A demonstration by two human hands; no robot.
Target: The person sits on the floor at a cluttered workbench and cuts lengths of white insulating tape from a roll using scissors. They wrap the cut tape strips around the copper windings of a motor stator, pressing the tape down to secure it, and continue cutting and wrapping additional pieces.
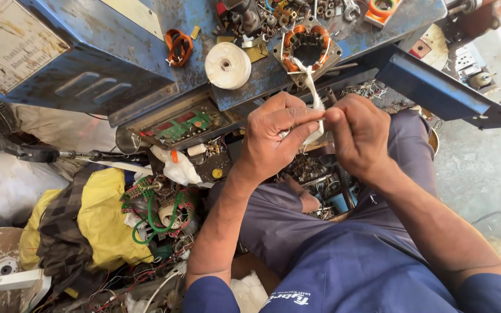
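My left hand (273, 136) and my right hand (358, 133) meet in front of me, both pinching a white strip of cloth tape (315, 98). The strip runs up from my fingers to a motor stator (307, 47) with orange copper windings, which sits on the edge of a blue metal bench (250, 81). A white roll of tape (228, 65) lies on the bench just left of the stator. My knees in blue trousers are below my hands.
Loose nuts, sockets and small parts (273, 14) crowd the bench top behind the stator. A blue machine housing (71, 52) stands at the left. Below lie a circuit board (184, 124), green wires (158, 211), a yellow cloth (102, 217) and scrap parts (314, 174).
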